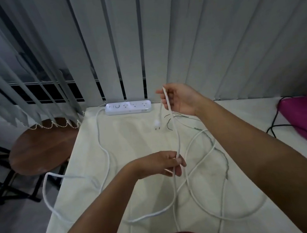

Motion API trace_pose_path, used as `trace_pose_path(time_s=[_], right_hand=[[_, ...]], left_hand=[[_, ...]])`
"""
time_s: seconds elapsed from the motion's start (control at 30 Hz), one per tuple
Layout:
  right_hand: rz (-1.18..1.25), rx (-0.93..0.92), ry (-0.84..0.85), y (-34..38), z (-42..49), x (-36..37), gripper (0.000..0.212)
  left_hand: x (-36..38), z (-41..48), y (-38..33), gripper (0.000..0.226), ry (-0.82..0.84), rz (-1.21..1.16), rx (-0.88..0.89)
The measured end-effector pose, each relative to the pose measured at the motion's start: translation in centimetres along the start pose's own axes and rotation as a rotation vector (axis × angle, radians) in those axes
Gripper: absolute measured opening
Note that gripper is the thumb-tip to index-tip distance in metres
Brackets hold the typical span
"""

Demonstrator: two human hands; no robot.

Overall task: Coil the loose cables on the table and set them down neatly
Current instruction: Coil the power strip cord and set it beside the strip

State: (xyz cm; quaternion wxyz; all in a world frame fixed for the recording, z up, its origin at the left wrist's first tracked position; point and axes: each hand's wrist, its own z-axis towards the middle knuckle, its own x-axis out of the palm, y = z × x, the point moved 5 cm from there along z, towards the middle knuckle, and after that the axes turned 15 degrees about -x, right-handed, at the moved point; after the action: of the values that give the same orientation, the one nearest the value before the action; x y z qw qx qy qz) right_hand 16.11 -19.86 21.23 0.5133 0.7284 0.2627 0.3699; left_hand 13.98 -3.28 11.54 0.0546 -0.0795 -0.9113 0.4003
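A person's right hand (pixel 180 98), upper centre of frame, pinches a white cable (pixel 176 133) near its plug (pixel 157 124), while the left hand (pixel 164 164) below grips the same strand, apparently measuring a first loop (the rest sprawls across the table (pixel 132 138)).

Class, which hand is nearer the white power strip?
Right. The right hand is raised just right of the power strip; the left hand is lower, nearer the person.

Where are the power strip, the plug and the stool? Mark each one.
power strip (pixel 128 107): head view, middle of its top face.
plug (pixel 157 124): head view, its white body.
stool (pixel 42 147): head view, centre of wooden seat.
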Motion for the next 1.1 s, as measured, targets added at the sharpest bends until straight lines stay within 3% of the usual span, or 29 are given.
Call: trace_pose_path(time_s=[0.2,0.37,0.5,0.63,0.73,0.83,0.9,0.97,1.1], right_hand=[[-0.008,0.085,-0.355,0.3,1.8,-3.0,0.025],[0.101,-0.009,-0.279,3.0,1.1,-3.7,0.025],[0.213,-0.104,-0.195,7.1,-0.4,-5.1,0.029],[0.122,-0.139,0.082,9.3,-2.5,-4.7,0.028],[-0.002,-0.201,0.105,9.7,-4.1,-4.3,0.025],[0.166,-0.196,0.107,8.5,-6.2,-4.1,0.011],[0.299,-0.148,0.216,7.3,-7.5,-3.6,0.008],[0.308,-0.091,0.313,5.7,-8.3,-3.2,0.018],[-0.117,-0.008,0.233,0.9,-7.9,-2.6,0.028]], left_hand=[[-0.1,0.3,-0.7,0.019,-0.012,0.385,-0.157],[-1.0,1.3,3.0,0.017,0.001,0.468,-0.405],[-1.4,1.4,6.9,0.03,0.018,0.412,-0.568],[-5.3,0.9,4.3,0.024,-0.246,0.158,-0.485],[-9.6,-0.5,1.8,0.017,-0.523,-0.027,-0.401],[-13.1,-2.6,-0.6,0.021,-0.699,-0.29,-0.277],[-14.3,-3.8,-2.3,0.017,-0.755,-0.482,-0.173],[-14.6,-4.8,-4.2,0.016,-0.799,-0.594,-0.072],[-13.9,-6.2,-8.0,0.014,-0.893,-0.545,0.081]])
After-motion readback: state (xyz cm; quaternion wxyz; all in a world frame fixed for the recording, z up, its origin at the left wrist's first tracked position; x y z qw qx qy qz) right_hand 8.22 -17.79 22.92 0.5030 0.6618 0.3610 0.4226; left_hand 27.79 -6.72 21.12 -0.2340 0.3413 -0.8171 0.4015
